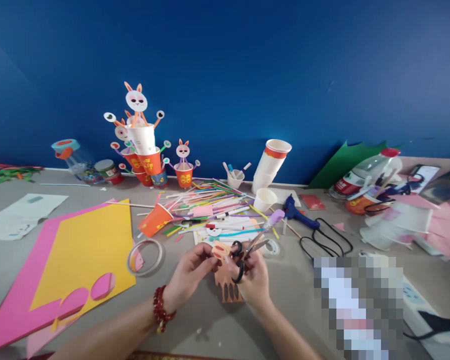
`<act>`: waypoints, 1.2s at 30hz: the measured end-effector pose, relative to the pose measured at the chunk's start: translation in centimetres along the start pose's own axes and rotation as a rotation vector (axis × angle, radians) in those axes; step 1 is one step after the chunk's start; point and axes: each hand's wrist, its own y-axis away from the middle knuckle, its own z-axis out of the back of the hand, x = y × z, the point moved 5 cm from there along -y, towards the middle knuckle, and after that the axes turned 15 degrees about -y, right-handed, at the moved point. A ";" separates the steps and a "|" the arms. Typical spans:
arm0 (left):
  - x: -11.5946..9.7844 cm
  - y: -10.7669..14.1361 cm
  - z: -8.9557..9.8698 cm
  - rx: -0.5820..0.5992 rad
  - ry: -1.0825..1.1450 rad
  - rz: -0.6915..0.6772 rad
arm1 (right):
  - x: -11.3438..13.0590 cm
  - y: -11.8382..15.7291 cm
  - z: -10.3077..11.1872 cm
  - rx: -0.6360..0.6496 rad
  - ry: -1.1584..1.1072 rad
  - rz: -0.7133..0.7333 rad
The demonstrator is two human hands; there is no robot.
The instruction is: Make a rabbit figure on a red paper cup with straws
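Note:
My left hand point(191, 272), with a red bead bracelet at the wrist, pinches a small piece of orange paper point(220, 249) marked with red ovals. Scissors point(240, 269) with black handles are in my right hand point(255, 282), their blades point(261, 245) pointing up and to the right, apart from the paper. Just under both hands a larger piece of orange paper point(225, 278) with pointed cut-outs along its lower edge lies on the table. Part of it is hidden by my fingers.
Paper sticks point(206, 200) and pens lie scattered ahead. A tipped orange cup point(155, 220) and a tape roll point(145, 257) are left, near yellow card point(93, 250). Rabbit figures on cups point(140, 137) stand behind. A blue glue gun point(300, 215) with its cable lies right.

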 end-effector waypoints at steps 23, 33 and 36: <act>-2.1 -0.7 3.6 -0.207 -0.047 -0.124 | -3.0 1.2 -2.3 0.501 -0.030 -0.588; -2.0 -0.6 2.9 -0.160 -0.038 -0.120 | -3.1 1.3 -2.1 0.501 -0.002 -0.634; -1.8 -0.5 2.9 -0.154 -0.043 -0.117 | -3.3 1.4 -2.1 0.494 -0.002 -0.646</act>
